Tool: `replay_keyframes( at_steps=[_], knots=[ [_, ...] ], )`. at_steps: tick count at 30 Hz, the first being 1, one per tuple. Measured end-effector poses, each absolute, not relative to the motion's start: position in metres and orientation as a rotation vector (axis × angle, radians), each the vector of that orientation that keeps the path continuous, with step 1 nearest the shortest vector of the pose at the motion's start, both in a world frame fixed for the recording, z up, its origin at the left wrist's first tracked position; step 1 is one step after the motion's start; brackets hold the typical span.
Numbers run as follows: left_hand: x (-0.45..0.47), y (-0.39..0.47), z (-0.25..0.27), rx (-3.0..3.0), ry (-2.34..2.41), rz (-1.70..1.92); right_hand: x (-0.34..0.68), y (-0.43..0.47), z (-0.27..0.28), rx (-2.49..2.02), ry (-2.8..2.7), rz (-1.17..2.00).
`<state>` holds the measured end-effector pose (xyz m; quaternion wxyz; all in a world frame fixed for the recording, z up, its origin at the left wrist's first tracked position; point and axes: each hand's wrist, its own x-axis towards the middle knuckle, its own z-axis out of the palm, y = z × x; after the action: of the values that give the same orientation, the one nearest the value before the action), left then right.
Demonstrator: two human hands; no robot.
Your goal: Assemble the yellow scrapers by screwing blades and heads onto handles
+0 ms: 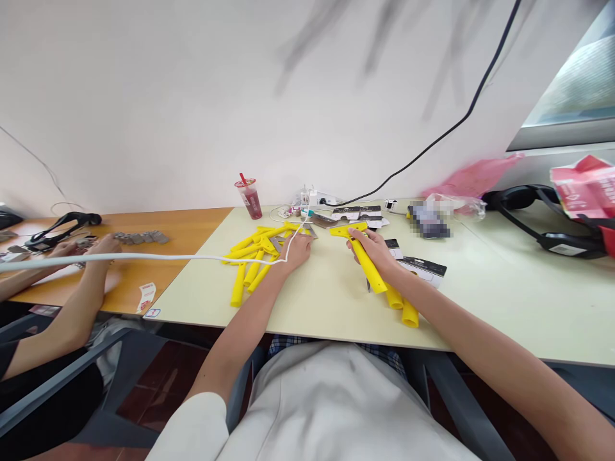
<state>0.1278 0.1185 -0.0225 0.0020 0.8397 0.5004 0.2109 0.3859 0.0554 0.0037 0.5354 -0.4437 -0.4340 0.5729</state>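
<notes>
"What's held?"
"The right hand [375, 251] grips a yellow scraper [369, 266] near its head, over the table [327, 304]."
"And the left hand [298, 250]?"
"At the scraper pile [257, 261]; its grip I can't tell. Seemingly, one scraper is being handled; next calls for care near blades [276, 244]."

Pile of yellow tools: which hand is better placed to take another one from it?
Probably the left hand: it is beside the pile, while the right hand already holds a yellow tool.
</notes>
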Motion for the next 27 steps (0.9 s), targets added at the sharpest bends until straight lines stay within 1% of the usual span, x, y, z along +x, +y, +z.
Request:
replay_keyframes(
  at_steps=[3,8,10,13,17,27],
  knots=[
    [0.129,0.122,-0.028,2.687,1.590,0.594,0.386,0.057,0.002,-1.061,-1.042,1.368],
    [0.127,0.136,-0.034,2.535,1.636,0.799,0.384,0.055,0.004,-1.073,-1.042,1.343],
    [0.125,0.147,-0.033,2.405,1.609,0.818,0.384,0.053,0.006,-1.078,-1.052,1.338],
    [0.123,0.166,-0.027,2.278,1.530,0.740,0.384,0.051,0.008,-1.080,-1.058,1.349],
    [0.124,0.182,-0.023,2.272,1.466,0.641,0.383,0.049,0.010,-1.068,-1.069,1.355],
    [0.124,0.174,-0.031,2.406,1.462,0.614,0.384,0.052,0.007,-1.073,-1.071,1.372]
  ],
)
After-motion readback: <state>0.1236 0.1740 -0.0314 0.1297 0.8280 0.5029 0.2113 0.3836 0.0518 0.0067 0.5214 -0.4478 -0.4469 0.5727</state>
